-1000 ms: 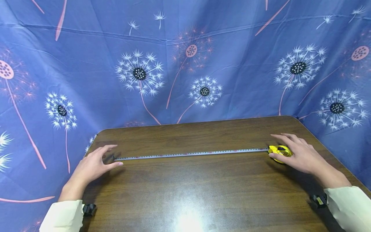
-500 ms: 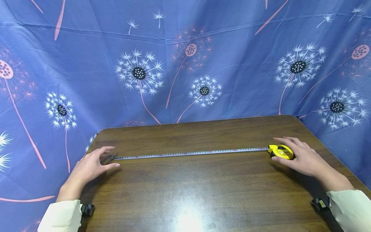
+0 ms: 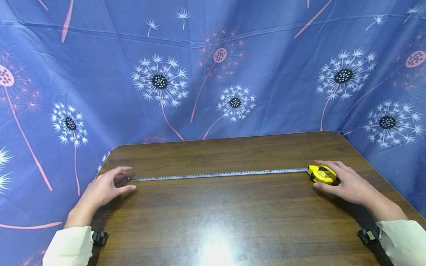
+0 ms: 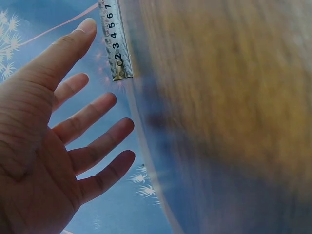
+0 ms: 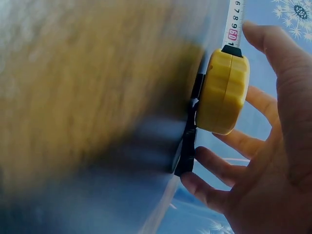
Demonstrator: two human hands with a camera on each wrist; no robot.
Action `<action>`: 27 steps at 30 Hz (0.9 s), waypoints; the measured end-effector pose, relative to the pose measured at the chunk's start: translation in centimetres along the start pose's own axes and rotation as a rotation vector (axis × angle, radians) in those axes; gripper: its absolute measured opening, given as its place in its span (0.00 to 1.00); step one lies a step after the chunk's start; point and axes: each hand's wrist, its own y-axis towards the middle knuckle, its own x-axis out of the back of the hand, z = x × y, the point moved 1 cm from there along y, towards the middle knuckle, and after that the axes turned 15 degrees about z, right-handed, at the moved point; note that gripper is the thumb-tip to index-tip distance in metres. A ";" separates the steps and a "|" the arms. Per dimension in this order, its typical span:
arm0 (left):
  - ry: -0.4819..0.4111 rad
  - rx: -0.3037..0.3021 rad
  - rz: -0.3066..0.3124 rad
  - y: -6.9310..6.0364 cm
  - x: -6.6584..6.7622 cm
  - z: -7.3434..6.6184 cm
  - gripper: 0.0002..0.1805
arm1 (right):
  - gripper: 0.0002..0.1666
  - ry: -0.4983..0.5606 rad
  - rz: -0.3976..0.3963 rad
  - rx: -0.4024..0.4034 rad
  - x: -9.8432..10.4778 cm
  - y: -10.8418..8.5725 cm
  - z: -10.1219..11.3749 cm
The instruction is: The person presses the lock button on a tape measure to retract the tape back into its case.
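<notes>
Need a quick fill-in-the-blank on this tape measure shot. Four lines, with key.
1. The tape measure case is mostly ____ in colour.
2. Going from the left hand toward the right hand, the numbers on the blade get ____ (larger/smaller).
3. In the right wrist view, the boxed number on the blade near the case is ____.
4. The background colour of the flower-print cloth behind the table is ____.

Missing words: yellow; larger; 60; blue.
</notes>
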 end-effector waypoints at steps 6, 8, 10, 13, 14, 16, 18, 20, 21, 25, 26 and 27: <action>-0.010 -0.016 0.015 0.2 -0.2 0.1 0.40 | 0.48 0.017 0.033 -0.012 0.0 -0.1 -0.1; -0.012 -0.018 0.024 0.4 -0.3 0.1 0.40 | 0.47 0.023 0.045 -0.013 0.0 -0.1 -0.2; -0.015 -0.016 0.032 0.4 -0.4 0.1 0.40 | 0.47 0.027 0.051 -0.011 -0.1 -0.1 -0.2; -0.018 -0.015 0.041 0.5 -0.5 0.2 0.40 | 0.47 0.030 0.050 -0.002 -0.1 0.0 -0.2; -0.018 -0.013 0.043 0.5 -0.5 0.3 0.40 | 0.46 0.030 0.047 0.003 -0.2 0.0 -0.2; -0.018 -0.013 0.045 0.5 -0.5 0.3 0.40 | 0.46 0.027 0.046 0.009 -0.2 0.1 -0.3; -0.020 -0.015 0.046 0.5 -0.5 0.4 0.40 | 0.46 0.025 0.043 0.016 -0.2 0.2 -0.3; -0.021 -0.014 0.046 0.4 -0.5 0.4 0.40 | 0.46 0.021 0.040 0.024 -0.2 0.2 -0.3; -0.022 -0.016 0.046 0.4 -0.5 0.3 0.40 | 0.46 0.019 0.040 0.024 -0.2 0.2 -0.3; -0.026 -0.016 0.048 0.4 -0.4 0.1 0.39 | 0.46 0.004 0.022 0.041 -0.2 0.3 -0.4; -0.027 -0.018 0.049 0.4 -0.4 0.1 0.39 | 0.45 0.001 0.015 0.047 -0.2 0.3 -0.4; -0.029 -0.022 0.051 0.4 -0.4 0.1 0.38 | 0.45 -0.005 0.007 0.055 -0.3 0.3 -0.4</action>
